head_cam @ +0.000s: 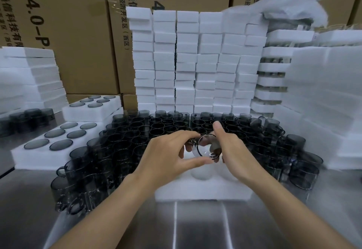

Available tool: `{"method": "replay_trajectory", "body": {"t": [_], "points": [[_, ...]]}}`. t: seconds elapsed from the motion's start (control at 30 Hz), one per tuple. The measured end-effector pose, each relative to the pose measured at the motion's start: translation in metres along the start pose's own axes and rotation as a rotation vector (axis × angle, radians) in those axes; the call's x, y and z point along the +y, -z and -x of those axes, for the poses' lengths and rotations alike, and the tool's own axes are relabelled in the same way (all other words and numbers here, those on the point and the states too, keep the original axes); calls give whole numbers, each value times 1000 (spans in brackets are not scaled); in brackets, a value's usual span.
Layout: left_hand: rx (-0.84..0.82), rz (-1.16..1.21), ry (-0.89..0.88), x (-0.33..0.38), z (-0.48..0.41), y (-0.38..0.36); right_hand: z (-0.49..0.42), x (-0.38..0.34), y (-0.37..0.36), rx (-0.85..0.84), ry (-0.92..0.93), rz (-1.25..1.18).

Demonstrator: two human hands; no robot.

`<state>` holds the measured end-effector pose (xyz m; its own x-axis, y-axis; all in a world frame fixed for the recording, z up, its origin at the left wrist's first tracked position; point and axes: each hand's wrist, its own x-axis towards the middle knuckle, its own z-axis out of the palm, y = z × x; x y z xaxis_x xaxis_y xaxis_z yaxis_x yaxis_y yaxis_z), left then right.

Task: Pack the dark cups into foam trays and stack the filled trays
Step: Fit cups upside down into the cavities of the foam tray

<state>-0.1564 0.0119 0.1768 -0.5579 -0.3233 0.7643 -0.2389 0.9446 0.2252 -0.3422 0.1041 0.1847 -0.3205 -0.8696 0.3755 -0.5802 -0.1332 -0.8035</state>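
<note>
- Item: dark cup (207, 147); your left hand (166, 156) and right hand (233, 150) both pinch it, above the foam tray (203, 190) by the counter's (195, 229) front edge.
- Risk: fingertip hold may slip; cup would strike the loose cups (156, 131) crowding the tray's far side.
- Hidden: your hands cover most pockets (199, 174); fill count unreadable.

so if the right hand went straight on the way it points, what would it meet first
Probably the crowd of loose cups behind the foam tray, past the cup the right hand holds; depth is unclear.
</note>
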Motion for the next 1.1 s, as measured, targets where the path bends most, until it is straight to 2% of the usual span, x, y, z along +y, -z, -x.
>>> {"method": "replay_trajectory", "body": {"t": [0.13,0.37,0.43,0.53,0.57,0.67,0.8,0.87,1.1], "points": [[-175,-18,122,-10,-3,-3,2,4,-4,-32,23,54],[-186,8,127,-12,-2,-3,1,4,-1,9,50,88],[-171,22,119,-11,-1,-3,1,3,0,99,129,16],[-155,12,114,-11,-1,-3,1,1,8,337,286,-24],[-154,10,116,-11,-1,-3,1,1,11,357,335,-25],[-142,29,124,-12,0,-4,1,1,20,241,396,6],[-81,89,175,-14,-1,-5,1,7,22,6,394,356],[-31,66,189,-15,-1,-5,2,10,19,-65,404,448],[54,-59,96,-10,-2,0,5,8,10,-23,438,397]]}}
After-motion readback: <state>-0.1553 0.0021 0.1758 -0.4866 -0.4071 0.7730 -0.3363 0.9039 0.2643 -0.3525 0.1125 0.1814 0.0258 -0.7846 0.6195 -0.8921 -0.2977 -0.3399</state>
